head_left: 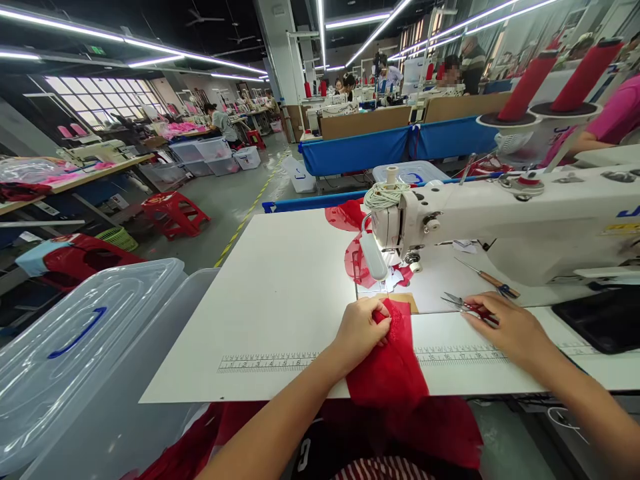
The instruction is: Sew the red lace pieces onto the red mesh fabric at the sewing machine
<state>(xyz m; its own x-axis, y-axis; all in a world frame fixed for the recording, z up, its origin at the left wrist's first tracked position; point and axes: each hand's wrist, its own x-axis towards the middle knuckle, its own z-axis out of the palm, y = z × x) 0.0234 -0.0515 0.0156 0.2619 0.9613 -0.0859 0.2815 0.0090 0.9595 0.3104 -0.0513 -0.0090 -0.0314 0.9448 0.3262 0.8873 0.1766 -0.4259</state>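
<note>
A piece of red lace fabric point(393, 363) lies over the front edge of the white sewing table point(280, 300) and hangs down toward my lap. My left hand point(361, 330) is closed on the fabric's upper edge, just in front of the sewing machine's needle area point(400, 257). My right hand point(505, 327) rests on the table to the right, fingers curled over the red handle of small thread snips point(463, 305). A second tool with a wooden handle point(493, 280) lies just beyond them. More red fabric point(350, 220) sits behind the machine.
The white sewing machine point(525, 213) fills the right side, with red thread cones point(530, 83) above it. Clear plastic bins with lids point(75, 347) stand at my left. A ruler strip point(270, 362) runs along the table front. Other workers sit at distant tables.
</note>
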